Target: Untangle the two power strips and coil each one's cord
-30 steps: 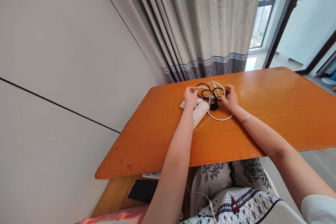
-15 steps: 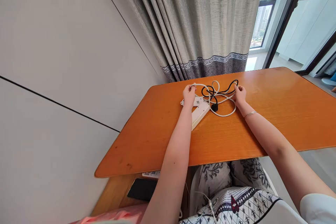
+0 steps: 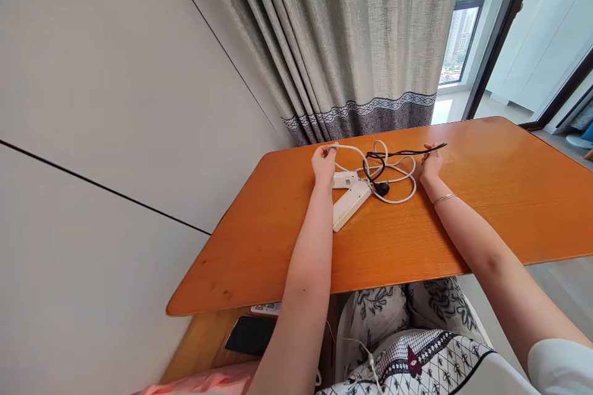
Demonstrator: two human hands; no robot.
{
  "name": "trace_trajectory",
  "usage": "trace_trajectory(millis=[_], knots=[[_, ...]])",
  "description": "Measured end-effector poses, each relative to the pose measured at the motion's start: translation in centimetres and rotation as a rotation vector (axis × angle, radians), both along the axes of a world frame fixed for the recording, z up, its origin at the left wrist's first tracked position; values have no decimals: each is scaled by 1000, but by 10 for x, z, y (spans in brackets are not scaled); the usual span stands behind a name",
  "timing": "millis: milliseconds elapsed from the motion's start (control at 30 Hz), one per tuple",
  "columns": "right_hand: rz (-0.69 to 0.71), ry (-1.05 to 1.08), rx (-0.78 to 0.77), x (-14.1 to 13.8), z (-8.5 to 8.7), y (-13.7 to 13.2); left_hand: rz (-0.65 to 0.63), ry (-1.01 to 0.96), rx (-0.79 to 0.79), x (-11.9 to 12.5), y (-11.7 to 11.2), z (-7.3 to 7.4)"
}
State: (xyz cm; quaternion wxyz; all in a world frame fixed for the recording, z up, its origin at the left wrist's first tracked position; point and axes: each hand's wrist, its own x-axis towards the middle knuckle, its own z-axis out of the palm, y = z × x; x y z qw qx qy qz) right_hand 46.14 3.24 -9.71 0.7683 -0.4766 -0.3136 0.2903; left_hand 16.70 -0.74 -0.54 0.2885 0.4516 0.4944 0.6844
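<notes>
My left hand (image 3: 323,162) pinches a loop of the white cable (image 3: 353,149) above the table. A white power strip (image 3: 351,205) lies slantwise just right of my left wrist. Behind it is a second white strip (image 3: 345,180), partly hidden by that hand. On the right, my right hand (image 3: 432,164) has its fingers closed around a black cable (image 3: 407,152), stretched out toward the right. The black cable still crosses loops of white cable in the middle. Its black plug (image 3: 382,189) rests on the table beside the strip's end.
The orange wooden table (image 3: 278,247) meets the wall on the left. A grey curtain (image 3: 361,31) hangs behind its far edge. Below the near left edge, a black phone (image 3: 251,334) lies on a lower wooden surface, with a pink cloth (image 3: 208,379) close by.
My right hand has pulled the black cable right, drawing its loop into a straighter length. My left hand has shifted slightly left with the white cable. The plug has moved a little right.
</notes>
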Motion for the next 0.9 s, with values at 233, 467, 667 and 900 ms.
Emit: trace_trajectory(millis=[233,467,667,900], knots=[[-104,241,-54,34,13,-2,26,59,-61,0,1,0],[74,262,-71,26,16,-9,105,244,-38,1,-4,1],[181,142,-116,12,17,-13,39,399,-5,24,-17,8],[186,-204,-49,-5,18,-23,-224,584,-81,54,-23,-12]])
